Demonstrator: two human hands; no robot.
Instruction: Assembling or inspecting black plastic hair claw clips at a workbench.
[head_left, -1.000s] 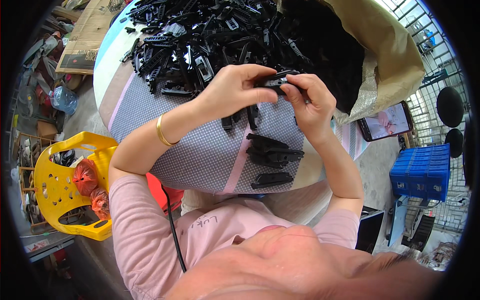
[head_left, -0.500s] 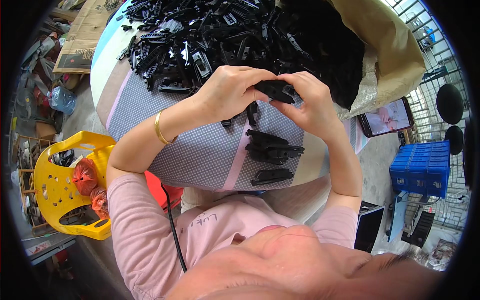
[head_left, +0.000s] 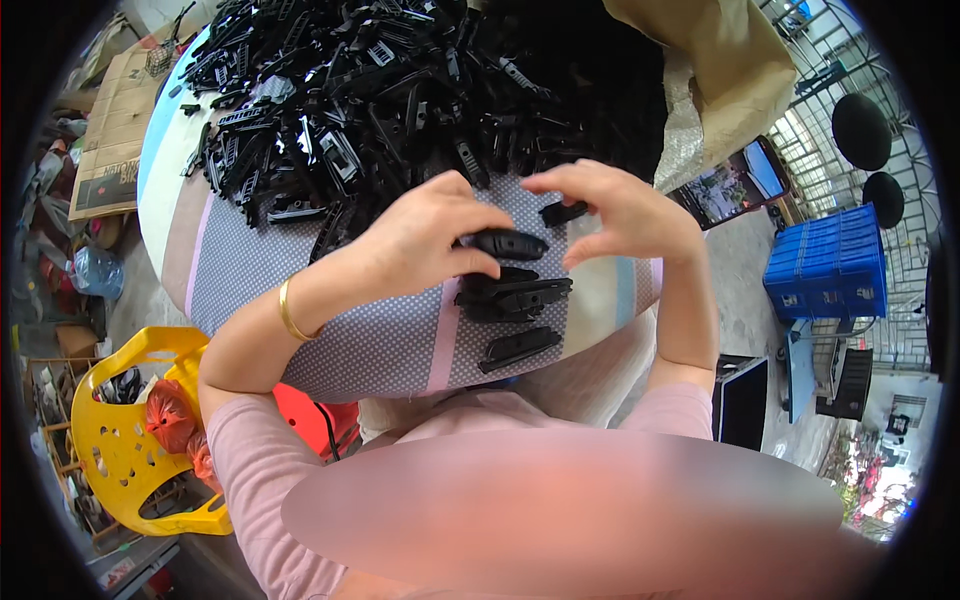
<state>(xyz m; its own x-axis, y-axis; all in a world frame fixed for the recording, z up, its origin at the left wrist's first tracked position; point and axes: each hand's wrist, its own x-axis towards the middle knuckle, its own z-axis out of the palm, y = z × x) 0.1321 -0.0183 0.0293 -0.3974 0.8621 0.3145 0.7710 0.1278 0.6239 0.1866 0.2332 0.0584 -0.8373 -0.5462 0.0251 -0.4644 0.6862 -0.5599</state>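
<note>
My left hand (head_left: 432,225) is closed on a long black plastic part (head_left: 510,244), pinched between thumb and fingers above the cloth. My right hand (head_left: 638,218) is just right of it, thumb and fingers spread apart. A small dark piece (head_left: 563,213) shows in the gap between those fingers; whether it touches them I cannot tell. Below the held part, a small stack of similar black parts (head_left: 515,298) lies on the patterned cloth (head_left: 390,330). Another single black part (head_left: 520,349) lies nearer to me.
A large heap of black plastic parts (head_left: 340,110) covers the table's far side, beside an open tan sack (head_left: 745,80). A phone (head_left: 735,185) stands at the right edge. Left is a yellow chair (head_left: 105,440) with red bags (head_left: 172,415); right, a blue crate (head_left: 825,265).
Both hands held a black part together; now only the left grips one, lowered toward the stack. The right hand has let go and moved apart. The whole view has shifted.
</note>
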